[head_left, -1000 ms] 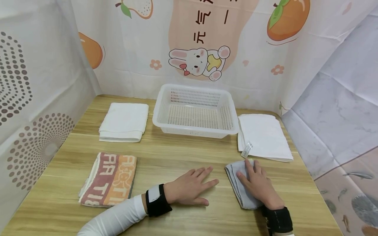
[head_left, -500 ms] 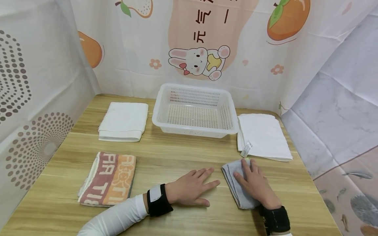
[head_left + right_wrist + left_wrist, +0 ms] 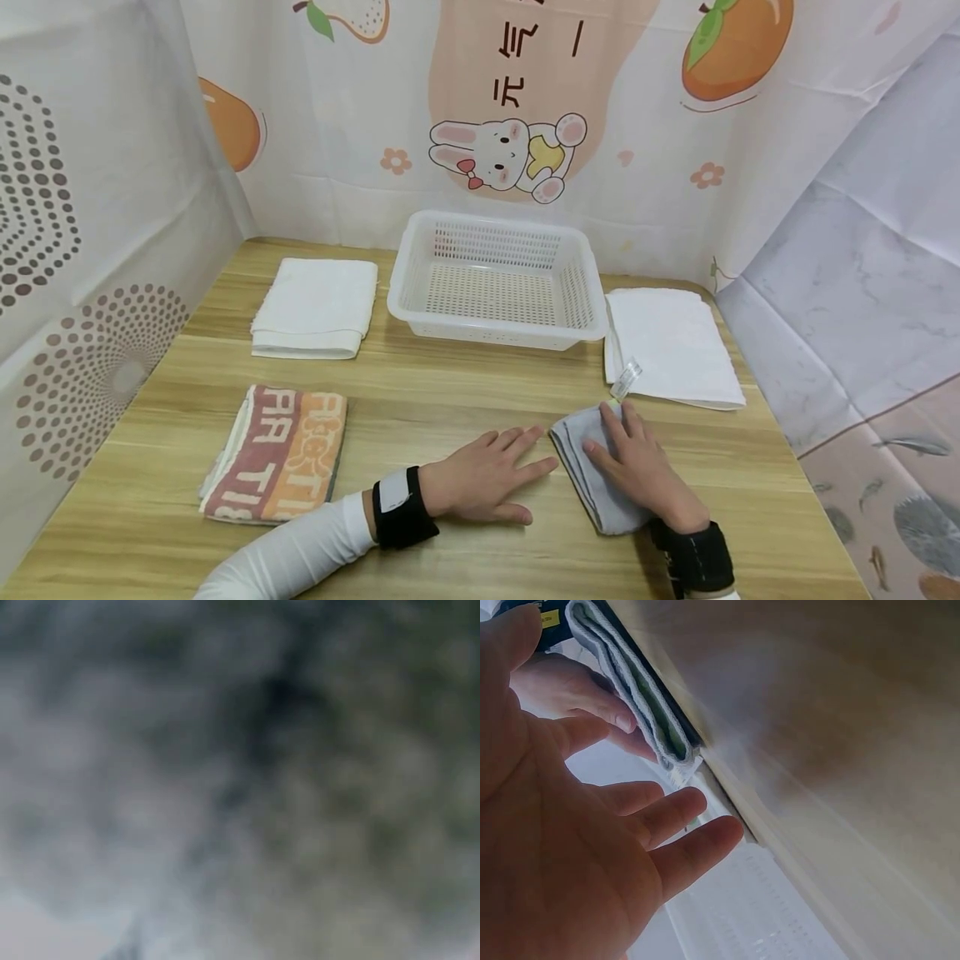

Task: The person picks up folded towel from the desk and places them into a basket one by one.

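On the wooden table, a folded grey towel (image 3: 576, 450) lies at the right front. My right hand (image 3: 641, 467) rests flat on top of it, fingers extended. To the left of the towel, my left hand (image 3: 487, 475) hovers or lies near the tabletop with its fingers spread, holding nothing. The left wrist view shows the left palm (image 3: 562, 840) with straight fingers and the grey towel's folded layers (image 3: 630, 682) beyond, the right hand (image 3: 570, 690) beside them. Everything in the right wrist view is blurred and too close to make out.
A white perforated basket (image 3: 491, 321) stands at the back middle of the table. Folded white towels lie on either side of it, one left (image 3: 318, 300) and one right (image 3: 675, 346). At the left front is a folded orange and maroon towel (image 3: 277, 454). Printed curtains hang behind.
The right hand and the grey towel under it have slid a short way left, towards the left hand. My left hand has stayed nearly where it was.
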`<state>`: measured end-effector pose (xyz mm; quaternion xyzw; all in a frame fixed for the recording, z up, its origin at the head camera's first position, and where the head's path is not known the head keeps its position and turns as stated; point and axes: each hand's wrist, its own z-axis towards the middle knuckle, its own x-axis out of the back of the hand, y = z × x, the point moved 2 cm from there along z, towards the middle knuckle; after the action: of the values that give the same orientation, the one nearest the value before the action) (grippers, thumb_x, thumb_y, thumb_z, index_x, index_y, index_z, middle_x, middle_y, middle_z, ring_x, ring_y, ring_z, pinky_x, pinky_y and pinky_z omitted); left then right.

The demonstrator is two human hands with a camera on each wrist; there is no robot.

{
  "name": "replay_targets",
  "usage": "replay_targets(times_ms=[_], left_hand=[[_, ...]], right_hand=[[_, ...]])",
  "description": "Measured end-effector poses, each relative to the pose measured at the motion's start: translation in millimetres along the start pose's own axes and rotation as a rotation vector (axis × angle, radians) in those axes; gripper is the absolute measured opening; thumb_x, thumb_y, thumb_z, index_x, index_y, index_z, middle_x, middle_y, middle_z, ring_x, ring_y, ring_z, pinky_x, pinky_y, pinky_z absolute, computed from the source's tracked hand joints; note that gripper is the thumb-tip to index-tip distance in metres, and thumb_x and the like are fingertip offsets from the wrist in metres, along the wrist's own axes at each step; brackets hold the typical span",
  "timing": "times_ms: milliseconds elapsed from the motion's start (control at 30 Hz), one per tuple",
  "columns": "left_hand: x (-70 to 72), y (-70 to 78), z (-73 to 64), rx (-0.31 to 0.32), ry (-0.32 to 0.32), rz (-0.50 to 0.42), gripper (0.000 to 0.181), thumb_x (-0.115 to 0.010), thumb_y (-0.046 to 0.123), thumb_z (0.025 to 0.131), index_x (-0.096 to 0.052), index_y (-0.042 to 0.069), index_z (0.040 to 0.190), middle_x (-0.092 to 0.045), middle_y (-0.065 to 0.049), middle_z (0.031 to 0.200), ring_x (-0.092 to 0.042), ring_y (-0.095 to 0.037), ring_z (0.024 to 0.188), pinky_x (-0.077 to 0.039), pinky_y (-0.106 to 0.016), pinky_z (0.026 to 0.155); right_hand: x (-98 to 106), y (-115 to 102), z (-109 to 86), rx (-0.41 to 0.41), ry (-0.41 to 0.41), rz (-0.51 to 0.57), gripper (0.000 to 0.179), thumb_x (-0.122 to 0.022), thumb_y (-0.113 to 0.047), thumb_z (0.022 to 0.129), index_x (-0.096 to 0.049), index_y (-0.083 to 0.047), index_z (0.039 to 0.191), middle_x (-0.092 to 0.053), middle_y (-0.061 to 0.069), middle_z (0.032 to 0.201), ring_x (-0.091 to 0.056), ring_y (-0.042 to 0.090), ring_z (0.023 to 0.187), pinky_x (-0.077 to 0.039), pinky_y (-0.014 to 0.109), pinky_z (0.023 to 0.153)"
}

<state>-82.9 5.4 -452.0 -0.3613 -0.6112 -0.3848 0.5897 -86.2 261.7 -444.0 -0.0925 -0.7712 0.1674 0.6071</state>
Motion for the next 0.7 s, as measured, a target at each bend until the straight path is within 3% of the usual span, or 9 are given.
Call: replay_targets(times_ms=[300,700], left_hand=[[0.0,0.3,1.0,0.002,-0.002,-0.004,0.076,-0.038,0.068,0.097,-0.025,0.026,0.159,-0.019,-0.017,0.163,-0.033,-0.028,0.143,-0.042,-0.043,0.104],[0.7,0.6,0.9,0.001,-0.007,0.002,0.075,-0.04,0.066,0.097,-0.026,0.025,0.159,-0.019,-0.018,0.163,-0.033,-0.029,0.143,-0.042,-0.042,0.104]], right_hand=[[1.2,-2.7,-0.7,-0.001,-0.015,-0.006,0.07,-0.052,-0.038,0.103,-0.025,0.0,0.156,-0.007,0.036,0.158,-0.014,0.061,0.14,-0.022,0.077,0.102],[0.7,-4.8,-1.1,0.013,-0.002,-0.017,0.069,-0.053,-0.037,0.102,-0.028,0.0,0.155,-0.01,0.037,0.157,-0.016,0.061,0.14,-0.023,0.077,0.101]])
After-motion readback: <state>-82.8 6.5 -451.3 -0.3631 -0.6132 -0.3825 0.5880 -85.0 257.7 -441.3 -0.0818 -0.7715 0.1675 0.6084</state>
